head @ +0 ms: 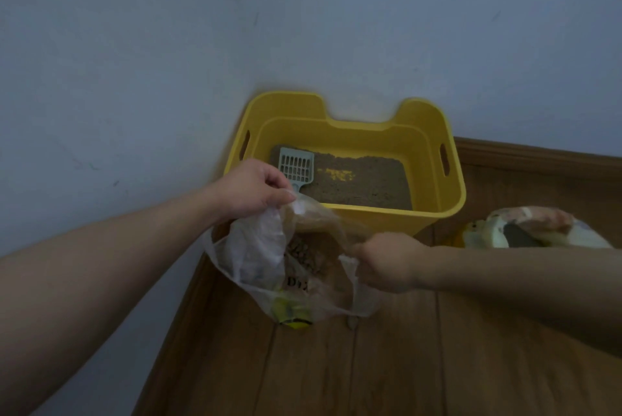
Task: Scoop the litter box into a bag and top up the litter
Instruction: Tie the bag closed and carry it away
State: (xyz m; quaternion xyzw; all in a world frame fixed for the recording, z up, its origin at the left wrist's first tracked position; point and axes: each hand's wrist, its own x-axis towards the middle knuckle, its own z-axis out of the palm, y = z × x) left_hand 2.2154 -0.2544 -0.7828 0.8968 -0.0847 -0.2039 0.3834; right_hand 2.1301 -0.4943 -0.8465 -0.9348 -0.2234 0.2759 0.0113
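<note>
A thin translucent plastic bag (255, 257) is hanging open just in front of the yellow plastic litter box (437, 159), which is sitting tight in the wall corner. The left hand (250, 188) is pinching the bag's left rim and the right hand (387, 262) is clenching around the opposite rim. A grey slotted scoop (296, 166) is lying on the brown litter (363, 183) near the box's left wall. Bare wooden floor (370, 365) is lying open in front, and a printed sack (538, 227) is sitting to the right.

A yellow litter box (422, 153) stands in the corner, its thin brown litter (367, 185) bearing a grey slotted scoop (296, 167) at the left. Just in front, a clear plastic bag (255, 247) hangs open, pellets inside.
</note>
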